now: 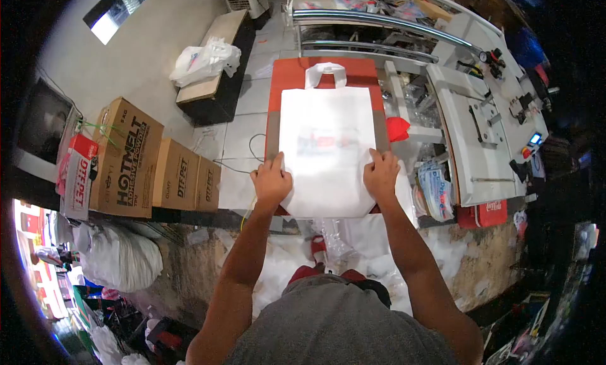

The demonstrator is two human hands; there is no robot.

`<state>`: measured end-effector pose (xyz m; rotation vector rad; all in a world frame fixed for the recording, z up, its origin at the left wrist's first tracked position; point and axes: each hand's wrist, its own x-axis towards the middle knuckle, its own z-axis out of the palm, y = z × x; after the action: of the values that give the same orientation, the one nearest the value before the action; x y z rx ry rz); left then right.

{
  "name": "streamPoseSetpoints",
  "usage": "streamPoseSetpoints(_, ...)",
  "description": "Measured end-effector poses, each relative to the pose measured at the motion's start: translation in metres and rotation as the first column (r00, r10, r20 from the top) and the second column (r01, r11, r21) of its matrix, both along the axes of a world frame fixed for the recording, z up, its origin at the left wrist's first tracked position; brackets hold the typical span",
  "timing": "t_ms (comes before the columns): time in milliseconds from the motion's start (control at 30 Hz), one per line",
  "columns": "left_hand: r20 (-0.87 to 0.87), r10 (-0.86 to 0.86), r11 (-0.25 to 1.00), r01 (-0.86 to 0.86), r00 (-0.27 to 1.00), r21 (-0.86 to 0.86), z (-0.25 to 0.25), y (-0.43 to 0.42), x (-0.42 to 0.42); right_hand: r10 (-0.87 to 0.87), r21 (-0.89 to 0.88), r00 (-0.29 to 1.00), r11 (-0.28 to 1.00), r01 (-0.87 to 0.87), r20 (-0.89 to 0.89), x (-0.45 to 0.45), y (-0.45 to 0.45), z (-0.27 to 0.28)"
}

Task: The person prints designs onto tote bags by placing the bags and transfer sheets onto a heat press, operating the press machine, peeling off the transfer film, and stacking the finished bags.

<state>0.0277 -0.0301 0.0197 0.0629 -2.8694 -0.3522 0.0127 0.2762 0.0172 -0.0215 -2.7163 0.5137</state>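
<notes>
A white tote bag [328, 182] with a loop handle [326, 68] lies flat on a red board [275, 81] in front of me. Faint blurred print shows through its middle. At the bag's left edge my left hand [271, 180] is closed, with thumb and fingers pinching the side. Opposite it, my right hand [381, 174] has curled fingers gripping the right edge at about the same height. Grey-brown strips [380, 131] show on the board beside the bag. The bag's lower edge reaches the board's near end.
Cardboard boxes [126, 160] stand on the left. A white machine [480, 131] with a lit display is at the right, and metal rollers [385, 24] run across the back. A plastic bag [205, 60] sits on a bench. Packets [435, 191] lie right of the board.
</notes>
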Motion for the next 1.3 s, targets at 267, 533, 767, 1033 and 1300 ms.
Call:
streamPoseSetpoints(267, -0.174, -0.311, 0.950, 0.310, 0.934, -0.033, 0.033, 0.031, -0.041, 0.269, 0.133, 0.957, 0.950, -0.283, 0.112, -0.025, -0.034, 0.022)
streamPoseSetpoints(533, -0.327, -0.188, 0.947, 0.260, 0.926, 0.191, -0.007, 0.007, -0.052, 0.242, -0.049, 0.969, 0.969, -0.244, -0.046, -0.005, 0.006, 0.028)
streamPoseSetpoints(767, 0.034, 0.367, 0.659, -0.286, 0.930, 0.695, -0.106, -0.070, 0.103, -0.225, -0.419, 0.950, 0.857, 0.300, 0.218, 0.148, 0.218, -0.100)
streamPoseSetpoints(1033, 0.887, 0.077, 0.940, -0.330, 0.456, 0.088, -0.219, -0.067, 0.393, -0.515, 0.212, 0.806, 0.856, 0.471, 0.290, 0.187, 0.489, -0.361)
streamPoseSetpoints(1300, 0.928, -0.033, 0.802, -0.544, 0.372, 0.246, -0.161, 0.046, 0.345, -0.603, -0.410, 0.797, 0.719, 0.561, 0.034, 0.151, 0.529, -0.408)
